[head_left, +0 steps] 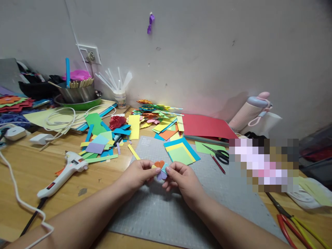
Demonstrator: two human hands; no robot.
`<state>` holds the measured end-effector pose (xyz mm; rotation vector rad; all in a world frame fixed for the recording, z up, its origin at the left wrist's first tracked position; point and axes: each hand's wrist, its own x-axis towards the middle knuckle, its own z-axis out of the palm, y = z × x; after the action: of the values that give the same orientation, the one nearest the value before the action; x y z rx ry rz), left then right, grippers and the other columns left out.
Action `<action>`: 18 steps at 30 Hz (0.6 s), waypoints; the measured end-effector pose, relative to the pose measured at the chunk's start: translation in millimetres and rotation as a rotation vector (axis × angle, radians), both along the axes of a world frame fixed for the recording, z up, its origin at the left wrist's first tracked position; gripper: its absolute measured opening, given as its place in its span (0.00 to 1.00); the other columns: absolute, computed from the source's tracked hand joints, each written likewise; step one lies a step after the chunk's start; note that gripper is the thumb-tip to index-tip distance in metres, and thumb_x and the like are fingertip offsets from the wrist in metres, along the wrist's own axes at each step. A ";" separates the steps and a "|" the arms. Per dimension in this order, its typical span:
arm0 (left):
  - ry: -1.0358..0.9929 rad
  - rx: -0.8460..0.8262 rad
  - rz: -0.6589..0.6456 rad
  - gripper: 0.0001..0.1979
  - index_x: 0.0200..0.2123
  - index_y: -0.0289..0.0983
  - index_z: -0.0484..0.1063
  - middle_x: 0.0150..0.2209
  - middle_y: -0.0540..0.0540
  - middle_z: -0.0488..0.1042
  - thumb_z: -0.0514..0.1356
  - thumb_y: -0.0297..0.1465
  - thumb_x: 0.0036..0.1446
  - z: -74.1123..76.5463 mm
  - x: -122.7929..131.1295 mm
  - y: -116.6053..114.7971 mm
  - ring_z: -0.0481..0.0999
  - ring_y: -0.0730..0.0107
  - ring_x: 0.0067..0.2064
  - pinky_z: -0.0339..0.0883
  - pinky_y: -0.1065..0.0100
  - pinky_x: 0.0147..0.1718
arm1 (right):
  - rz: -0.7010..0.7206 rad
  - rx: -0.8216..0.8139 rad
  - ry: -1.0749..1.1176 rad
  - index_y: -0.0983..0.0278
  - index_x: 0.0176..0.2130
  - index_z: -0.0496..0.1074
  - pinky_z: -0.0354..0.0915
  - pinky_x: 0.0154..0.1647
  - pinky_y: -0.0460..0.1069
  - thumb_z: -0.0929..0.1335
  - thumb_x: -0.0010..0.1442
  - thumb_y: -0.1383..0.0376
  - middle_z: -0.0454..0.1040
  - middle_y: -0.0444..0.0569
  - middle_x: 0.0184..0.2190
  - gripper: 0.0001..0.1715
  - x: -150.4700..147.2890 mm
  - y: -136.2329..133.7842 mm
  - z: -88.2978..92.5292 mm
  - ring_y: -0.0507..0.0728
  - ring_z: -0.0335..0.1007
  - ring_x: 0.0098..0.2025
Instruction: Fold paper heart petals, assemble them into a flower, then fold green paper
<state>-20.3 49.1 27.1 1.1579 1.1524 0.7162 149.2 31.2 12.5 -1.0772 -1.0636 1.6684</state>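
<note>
A small paper flower point(161, 169) with orange, light blue, purple and yellow petals is held up between my two hands. On its left side, my left hand point(144, 172) pinches the edge between thumb and fingers. My right hand point(181, 178) grips the opposite side near the light blue petal, its thumb on top. Beneath them lies a grey cutting mat point(166, 214). Just beyond the hands sit stacked square papers point(181, 154) in blue, yellow and green. Parts of the flower are covered by my fingertips.
Left of the mat lies a white glue gun point(63, 174). Paper scraps point(97, 145) spread behind it. To the right are black-handled scissors point(220, 154), a pencil point(218, 164) and red-and-yellow-handled pliers or shears point(293, 221). Red paper point(207, 127) rests near the wall.
</note>
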 end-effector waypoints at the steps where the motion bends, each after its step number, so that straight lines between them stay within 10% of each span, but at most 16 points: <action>1: 0.004 -0.001 -0.001 0.16 0.21 0.35 0.67 0.16 0.54 0.63 0.64 0.41 0.43 0.0 0.2 -0.1 0.57 0.77 0.20 0.47 0.71 0.22 | -0.004 0.009 -0.006 0.66 0.26 0.66 0.65 0.20 0.43 0.71 0.51 0.53 0.73 0.43 0.19 0.20 0.0 0.0 -0.4 0.50 0.70 0.20; 18: 0.016 0.003 -0.004 0.16 0.20 0.35 0.66 0.16 0.54 0.63 0.64 0.42 0.43 -2.8 1.1 -1.0 0.56 0.77 0.20 0.46 0.71 0.22 | -0.049 0.043 -0.064 0.66 0.25 0.66 0.64 0.21 0.44 0.71 0.51 0.52 0.72 0.43 0.16 0.20 -3.2 -3.4 1.2 0.50 0.68 0.18</action>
<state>-19.2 48.1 24.3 1.1700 1.1626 0.7067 146.0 27.8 13.7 -1.1266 -1.1007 1.5740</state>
